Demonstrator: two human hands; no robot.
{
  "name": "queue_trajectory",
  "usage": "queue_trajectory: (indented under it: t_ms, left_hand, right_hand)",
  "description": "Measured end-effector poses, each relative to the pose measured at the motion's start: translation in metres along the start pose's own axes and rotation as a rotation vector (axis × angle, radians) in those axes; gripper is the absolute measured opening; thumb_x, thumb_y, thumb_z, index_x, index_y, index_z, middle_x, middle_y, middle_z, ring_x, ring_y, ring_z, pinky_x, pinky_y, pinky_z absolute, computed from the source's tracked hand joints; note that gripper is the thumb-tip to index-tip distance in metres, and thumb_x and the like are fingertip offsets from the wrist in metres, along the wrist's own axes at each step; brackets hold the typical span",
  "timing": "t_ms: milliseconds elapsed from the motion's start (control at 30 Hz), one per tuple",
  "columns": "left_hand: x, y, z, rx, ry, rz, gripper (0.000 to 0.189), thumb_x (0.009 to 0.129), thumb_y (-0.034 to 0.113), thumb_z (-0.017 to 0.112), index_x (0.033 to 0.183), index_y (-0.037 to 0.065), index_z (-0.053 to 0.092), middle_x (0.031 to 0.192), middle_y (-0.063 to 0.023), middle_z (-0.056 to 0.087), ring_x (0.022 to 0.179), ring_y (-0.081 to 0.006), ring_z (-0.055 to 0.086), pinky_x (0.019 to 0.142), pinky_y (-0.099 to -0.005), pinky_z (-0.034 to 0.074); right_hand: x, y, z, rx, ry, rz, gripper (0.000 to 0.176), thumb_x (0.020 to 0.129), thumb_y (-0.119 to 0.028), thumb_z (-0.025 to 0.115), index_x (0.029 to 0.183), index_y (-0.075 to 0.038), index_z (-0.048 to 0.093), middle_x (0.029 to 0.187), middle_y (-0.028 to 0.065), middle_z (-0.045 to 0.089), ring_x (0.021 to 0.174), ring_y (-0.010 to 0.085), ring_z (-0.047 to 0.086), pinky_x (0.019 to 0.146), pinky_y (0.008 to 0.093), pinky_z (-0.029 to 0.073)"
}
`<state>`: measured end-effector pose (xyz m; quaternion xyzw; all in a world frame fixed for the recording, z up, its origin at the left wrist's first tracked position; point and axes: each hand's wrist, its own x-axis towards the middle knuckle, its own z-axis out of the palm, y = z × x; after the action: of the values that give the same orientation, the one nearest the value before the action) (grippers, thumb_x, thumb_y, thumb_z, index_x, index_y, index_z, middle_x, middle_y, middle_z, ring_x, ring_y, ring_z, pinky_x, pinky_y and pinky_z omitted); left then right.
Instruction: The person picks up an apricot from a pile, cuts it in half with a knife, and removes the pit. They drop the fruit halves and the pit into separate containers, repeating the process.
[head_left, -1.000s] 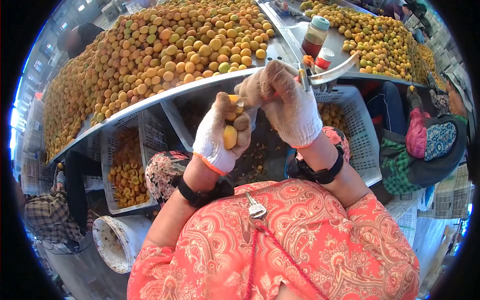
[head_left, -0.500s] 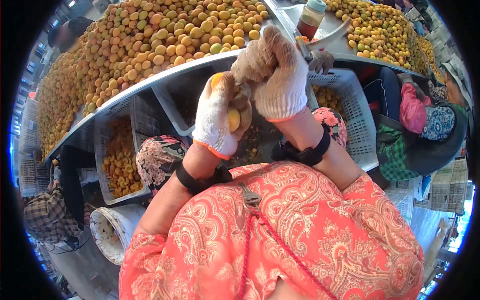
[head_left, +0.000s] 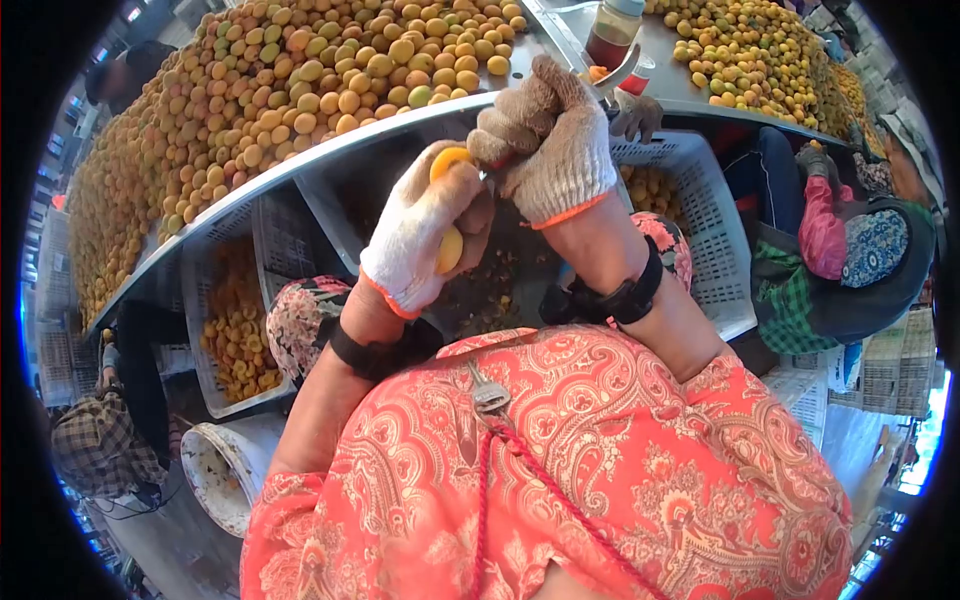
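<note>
The head view let me watch, from far off, both of the person's hands. The left hand (head_left: 425,215) was bent in, with its thumb and fingers pinching a yellow fruit piece (head_left: 452,163) at the top. Another fruit (head_left: 449,252) sat lower down, tucked in the curled fingers of that same hand. I saw the right hand (head_left: 550,140) rolled into a tight fist around a small tool (head_left: 484,175). Most of the tool was hidden, but a tiny shiny bit poked out near the left hand. A curved metal strip (head_left: 628,68) showed just behind the fist, and I could not tell if it was part of the tool.

Both arms (head_left: 315,410) reached forward from the red patterned shirt (head_left: 600,430), with a black band (head_left: 640,292) round each wrist. The hands were close together near the edge of the long metal table (head_left: 527,60), the right one a bit farther forward. I could not tell if they touched.

The pinched piece looked bright yellow-orange and smooth. The lower one was paler and round. Up on the table lay a big heap of whole fruit (head_left: 330,75). Down to the left, a crate (head_left: 245,404) held lots of cut fruit (head_left: 240,365).
</note>
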<state>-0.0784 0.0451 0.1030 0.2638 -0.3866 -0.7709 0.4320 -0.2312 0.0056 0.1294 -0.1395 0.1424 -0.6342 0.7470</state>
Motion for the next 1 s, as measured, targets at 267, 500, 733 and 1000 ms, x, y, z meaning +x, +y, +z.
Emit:
queue_trajectory:
  t_ms: [267, 500, 733, 1000]
  left_hand:
    - [0.008, -0.001, 0.003, -0.331, 0.262, -0.259, 0.044, 0.096, 0.057, 0.055, 0.096, 0.013, 0.054, 0.067, -0.0023, 0.048, 0.046, -0.0111, 0.038, 0.040, -0.0218, 0.028]
    - [0.008, -0.006, -0.004, -0.533, -0.001, -0.245, 0.041, 0.098, 0.053, 0.049, 0.096, 0.012, 0.055, 0.065, -0.0040, 0.046, 0.043, -0.0150, 0.037, 0.038, -0.0259, 0.029]
    - [0.012, -0.016, -0.014, -0.761, -0.355, -0.240, 0.044, 0.100, 0.049, 0.041, 0.083, 0.010, 0.052, 0.066, -0.0052, 0.049, 0.043, -0.0154, 0.039, 0.038, -0.0256, 0.031]
    - [0.009, 0.000, -0.012, -0.420, 0.203, 0.000, 0.038, 0.100, 0.046, 0.051, 0.111, 0.009, 0.058, 0.064, -0.0014, 0.044, 0.048, -0.0117, 0.041, 0.039, -0.0259, 0.030]
  right_hand:
    - [0.002, 0.007, -0.003, 0.022, 0.038, 0.010, 0.046, 0.098, -0.032, 0.053, 0.059, -0.018, 0.035, 0.050, -0.0008, 0.027, 0.043, 0.0182, 0.030, 0.044, 0.0346, 0.028]
    - [-0.007, 0.008, 0.007, -0.170, -0.207, -0.050, 0.043, 0.099, -0.027, 0.051, 0.061, -0.015, 0.035, 0.051, -0.0012, 0.030, 0.042, 0.0145, 0.028, 0.042, 0.0313, 0.026]
    - [-0.010, 0.010, 0.013, -0.249, -0.465, 0.002, 0.041, 0.100, -0.024, 0.051, 0.063, -0.014, 0.035, 0.054, -0.0012, 0.030, 0.044, 0.0129, 0.029, 0.042, 0.0296, 0.024]
    - [-0.009, -0.008, 0.012, -0.490, -0.302, -0.336, 0.039, 0.100, -0.038, 0.056, 0.071, -0.014, 0.050, 0.059, -0.0029, 0.041, 0.053, 0.0117, 0.039, 0.050, 0.0287, 0.034]
